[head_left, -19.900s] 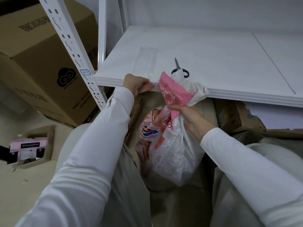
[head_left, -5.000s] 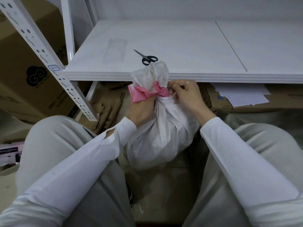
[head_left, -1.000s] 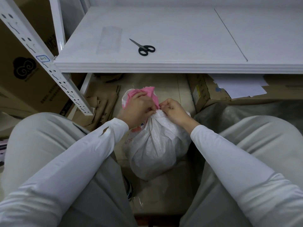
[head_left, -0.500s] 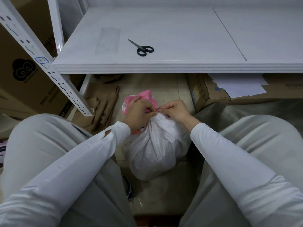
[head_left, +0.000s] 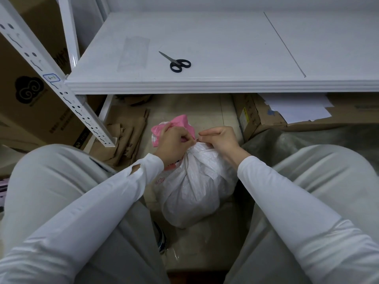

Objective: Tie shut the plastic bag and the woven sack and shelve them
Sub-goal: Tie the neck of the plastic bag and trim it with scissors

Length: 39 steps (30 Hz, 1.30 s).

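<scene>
A white woven sack [head_left: 192,187] with a pink-printed top [head_left: 176,125] stands on the floor between my knees, its neck gathered tight. My left hand [head_left: 174,144] grips the bunched neck and pinches something thin at the gather. My right hand [head_left: 220,138] pinches the same spot from the right side, fingers curled. What the fingertips hold is too small to tell; it looks like a tie. The white shelf [head_left: 215,85] lies just beyond the sack. The plastic bag is not separately visible.
Black-handled scissors [head_left: 176,62] lie on the shelf near its front edge. A slotted white upright [head_left: 61,89] stands at the left, with a large cardboard box [head_left: 26,95] behind it. Flattened cardboard [head_left: 125,138] and a box with white paper [head_left: 287,111] sit under the shelf.
The sack has been lowered from shelf-edge height to the floor. Over the last second both hands stay pinched at the neck, the right shifting slightly to the right.
</scene>
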Each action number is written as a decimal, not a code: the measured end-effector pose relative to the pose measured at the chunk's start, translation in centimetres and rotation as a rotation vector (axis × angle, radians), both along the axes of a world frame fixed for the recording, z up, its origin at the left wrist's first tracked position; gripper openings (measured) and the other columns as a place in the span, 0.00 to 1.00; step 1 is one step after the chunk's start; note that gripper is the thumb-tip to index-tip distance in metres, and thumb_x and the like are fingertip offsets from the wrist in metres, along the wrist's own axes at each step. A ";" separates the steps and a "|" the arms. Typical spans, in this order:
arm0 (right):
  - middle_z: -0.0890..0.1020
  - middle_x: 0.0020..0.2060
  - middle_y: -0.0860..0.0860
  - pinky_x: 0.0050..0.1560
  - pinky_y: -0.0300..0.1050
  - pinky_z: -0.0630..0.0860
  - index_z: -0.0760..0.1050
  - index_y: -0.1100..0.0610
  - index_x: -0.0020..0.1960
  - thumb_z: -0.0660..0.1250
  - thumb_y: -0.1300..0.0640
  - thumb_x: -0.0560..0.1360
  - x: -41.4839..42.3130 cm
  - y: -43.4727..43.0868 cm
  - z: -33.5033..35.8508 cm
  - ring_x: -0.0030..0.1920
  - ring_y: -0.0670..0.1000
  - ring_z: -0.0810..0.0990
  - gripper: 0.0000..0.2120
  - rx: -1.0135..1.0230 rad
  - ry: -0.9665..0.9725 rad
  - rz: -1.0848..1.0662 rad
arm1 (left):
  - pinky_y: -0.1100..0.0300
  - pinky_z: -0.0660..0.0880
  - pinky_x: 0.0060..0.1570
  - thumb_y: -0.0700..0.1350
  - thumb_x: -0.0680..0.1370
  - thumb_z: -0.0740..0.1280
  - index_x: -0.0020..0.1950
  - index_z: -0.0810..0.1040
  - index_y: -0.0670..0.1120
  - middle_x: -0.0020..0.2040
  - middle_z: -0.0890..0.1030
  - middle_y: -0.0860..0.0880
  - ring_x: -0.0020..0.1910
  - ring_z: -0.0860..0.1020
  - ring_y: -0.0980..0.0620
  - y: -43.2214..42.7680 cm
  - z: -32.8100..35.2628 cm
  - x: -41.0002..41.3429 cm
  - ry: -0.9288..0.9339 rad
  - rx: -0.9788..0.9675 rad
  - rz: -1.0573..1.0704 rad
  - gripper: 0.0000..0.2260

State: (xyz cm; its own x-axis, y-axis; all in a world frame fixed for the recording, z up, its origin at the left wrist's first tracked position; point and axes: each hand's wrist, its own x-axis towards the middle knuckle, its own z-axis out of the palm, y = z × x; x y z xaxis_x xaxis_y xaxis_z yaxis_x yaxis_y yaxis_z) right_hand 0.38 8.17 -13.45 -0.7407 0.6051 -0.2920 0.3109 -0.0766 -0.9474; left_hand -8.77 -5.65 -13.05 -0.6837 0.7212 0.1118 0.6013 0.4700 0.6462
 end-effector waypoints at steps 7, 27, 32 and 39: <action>0.86 0.42 0.56 0.49 0.41 0.81 0.84 0.60 0.45 0.76 0.69 0.66 0.4 -0.2 0.8 0.44 0.52 0.85 0.09 -0.091 0.043 0.009 | 0.48 0.52 0.73 0.46 0.72 0.72 0.29 0.74 0.57 0.33 0.78 0.63 0.40 0.75 0.65 0.1 0.1 -0.1 -0.025 -0.028 0.002 0.14; 0.86 0.39 0.58 0.51 0.51 0.82 0.83 0.59 0.42 0.76 0.68 0.67 0.5 -0.4 0.1 0.43 0.56 0.86 0.07 -0.043 0.076 0.036 | 0.53 0.46 0.74 0.47 0.73 0.72 0.34 0.80 0.54 0.36 0.81 0.60 0.44 0.77 0.60 0.1 0.6 0.3 -0.055 -0.076 0.019 0.08; 0.86 0.39 0.56 0.51 0.48 0.82 0.84 0.59 0.45 0.76 0.67 0.68 0.6 -0.5 0.3 0.43 0.54 0.86 0.07 -0.045 0.078 0.074 | 0.54 0.45 0.73 0.47 0.73 0.71 0.34 0.80 0.54 0.35 0.80 0.60 0.44 0.77 0.61 0.2 0.6 0.3 -0.060 -0.085 0.028 0.08; 0.83 0.32 0.53 0.52 0.45 0.81 0.83 0.58 0.45 0.76 0.67 0.67 0.9 -0.6 0.4 0.41 0.53 0.84 0.08 -0.003 0.110 0.097 | 0.53 0.45 0.73 0.48 0.73 0.72 0.35 0.82 0.52 0.37 0.83 0.57 0.45 0.78 0.61 0.1 0.4 0.2 -0.052 -0.076 0.019 0.06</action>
